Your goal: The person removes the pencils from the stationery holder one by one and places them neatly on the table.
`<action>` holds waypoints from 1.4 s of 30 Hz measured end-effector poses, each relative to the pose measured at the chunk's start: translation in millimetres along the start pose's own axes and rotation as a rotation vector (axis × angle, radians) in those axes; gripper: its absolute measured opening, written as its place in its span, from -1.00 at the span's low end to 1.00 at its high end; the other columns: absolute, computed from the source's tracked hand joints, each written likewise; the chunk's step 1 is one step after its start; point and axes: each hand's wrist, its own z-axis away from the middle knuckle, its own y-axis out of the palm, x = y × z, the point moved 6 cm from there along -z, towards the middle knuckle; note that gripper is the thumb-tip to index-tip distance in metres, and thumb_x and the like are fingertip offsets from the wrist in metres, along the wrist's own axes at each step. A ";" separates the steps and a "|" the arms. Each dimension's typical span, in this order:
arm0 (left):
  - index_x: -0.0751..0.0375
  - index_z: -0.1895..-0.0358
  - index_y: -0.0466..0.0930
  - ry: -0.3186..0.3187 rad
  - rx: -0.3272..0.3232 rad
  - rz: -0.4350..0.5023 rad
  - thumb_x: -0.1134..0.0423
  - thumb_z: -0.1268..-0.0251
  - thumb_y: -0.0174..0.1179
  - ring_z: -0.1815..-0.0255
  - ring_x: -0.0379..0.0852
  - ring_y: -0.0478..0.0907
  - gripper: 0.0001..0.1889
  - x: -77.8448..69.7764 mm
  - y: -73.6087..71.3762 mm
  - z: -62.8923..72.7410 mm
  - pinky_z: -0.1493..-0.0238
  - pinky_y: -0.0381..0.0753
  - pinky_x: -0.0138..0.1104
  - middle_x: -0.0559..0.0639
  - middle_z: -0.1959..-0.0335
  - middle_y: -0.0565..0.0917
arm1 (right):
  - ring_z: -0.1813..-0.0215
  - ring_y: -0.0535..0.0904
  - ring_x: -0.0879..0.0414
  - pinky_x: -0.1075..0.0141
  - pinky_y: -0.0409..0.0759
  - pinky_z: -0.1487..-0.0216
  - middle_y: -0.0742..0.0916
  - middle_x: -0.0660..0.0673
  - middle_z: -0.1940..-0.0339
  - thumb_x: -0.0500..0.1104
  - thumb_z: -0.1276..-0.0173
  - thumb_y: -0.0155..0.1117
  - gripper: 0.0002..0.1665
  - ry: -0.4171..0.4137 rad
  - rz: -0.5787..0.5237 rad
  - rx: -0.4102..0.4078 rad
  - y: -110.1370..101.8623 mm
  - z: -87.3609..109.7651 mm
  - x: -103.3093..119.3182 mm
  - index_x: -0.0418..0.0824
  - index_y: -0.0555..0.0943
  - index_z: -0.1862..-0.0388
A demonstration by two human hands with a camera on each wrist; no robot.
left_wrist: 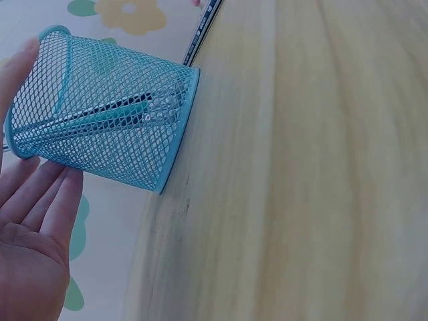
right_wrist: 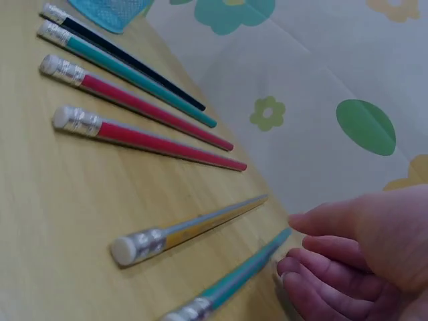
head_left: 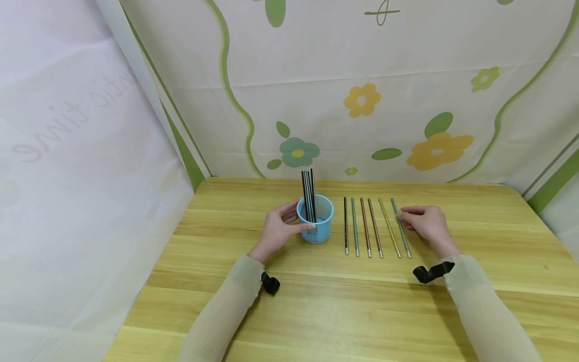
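Observation:
A light-blue mesh pencil cup (head_left: 322, 232) stands upright on the table, with several striped pencils (head_left: 309, 193) inside it. My left hand (head_left: 279, 229) holds the cup from its left side, thumb at the front of the rim and fingers behind. In the left wrist view the mesh cup (left_wrist: 100, 114) shows the eraser ends of its pencils at the bottom. At the right end of a row of pencils lies a green pencil (head_left: 401, 229). My right hand (head_left: 425, 221) is beside its far half, thumb and fingers apart in the right wrist view; contact is unclear.
Left of the green pencil lie a yellow pencil (head_left: 389, 229), two red pencils (head_left: 375, 227), another green pencil (head_left: 355, 229) and a black pencil (head_left: 346, 226), erasers toward me. A flower-printed cloth (head_left: 334, 125) hangs behind the wooden table (head_left: 344, 311).

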 end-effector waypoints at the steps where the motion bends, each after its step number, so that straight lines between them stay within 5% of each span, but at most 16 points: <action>1: 0.27 -0.46 0.40 0.000 -0.001 -0.001 0.35 -0.06 0.59 -0.31 0.04 0.53 -0.16 4.4 -0.1 -2.0 -0.31 0.53 -0.15 0.16 -0.33 0.55 | 0.16 0.73 0.11 0.32 0.75 0.14 0.70 -0.38 -0.10 0.06 -0.49 0.34 -0.36 -0.007 -0.012 -0.001 -0.9 1.3 2.1 -0.41 0.57 -0.30; 11: 0.16 -0.44 0.46 0.050 -0.004 0.014 0.22 -0.01 0.63 -0.25 -0.04 0.57 -0.15 10.3 -1.3 -3.2 -0.27 0.57 -0.15 0.08 -0.28 0.60 | -0.16 0.64 -0.17 0.07 0.65 -0.18 0.65 -0.31 -0.22 0.41 -0.34 0.28 -0.06 -0.024 -0.030 -0.031 -9.1 8.5 31.4 -0.28 0.54 -0.39; 22: 0.17 -0.43 0.47 0.049 -0.006 0.015 0.20 -0.01 0.63 -0.24 -0.07 0.58 -0.16 11.1 -1.6 -2.7 -0.25 0.59 -0.21 0.05 -0.27 0.61 | 0.03 0.70 0.31 -0.05 0.48 -0.36 0.70 -0.11 -0.20 0.32 -0.34 0.36 -0.13 -0.079 -0.136 0.014 -1.1 19.7 71.4 -0.24 0.55 -0.40; 29: 0.19 -0.44 0.45 0.062 0.000 0.022 0.19 -0.01 0.63 -0.24 -0.08 0.58 -0.15 11.2 -2.3 -3.4 -0.25 0.58 -0.24 0.04 -0.26 0.61 | 0.01 0.70 0.29 -0.04 0.44 -0.40 0.69 -0.15 -0.22 0.28 -0.35 0.39 -0.19 -0.122 -0.204 0.047 17.3 27.0 96.2 -0.24 0.58 -0.36; 37: 0.18 -0.44 0.46 0.059 -0.003 0.016 0.20 -0.01 0.63 -0.23 -0.08 0.58 -0.15 11.6 -2.7 -4.0 -0.24 0.59 -0.26 0.04 -0.25 0.62 | -0.08 0.68 0.11 0.21 0.63 -0.18 0.72 -0.10 -0.17 0.25 -0.34 0.42 -0.31 -0.213 -0.186 0.047 49.8 29.7 120.3 -0.17 0.67 -0.26; 42: 0.18 -0.44 0.46 0.061 -0.009 0.005 0.20 -0.01 0.63 -0.23 -0.07 0.59 -0.15 11.5 -2.9 -4.7 -0.22 0.60 -0.28 0.05 -0.26 0.62 | -0.14 0.63 0.07 0.13 0.60 -0.21 0.76 -0.03 -0.10 0.25 -0.32 0.45 -0.39 -0.244 -0.170 0.073 71.2 26.5 131.3 -0.08 0.72 -0.20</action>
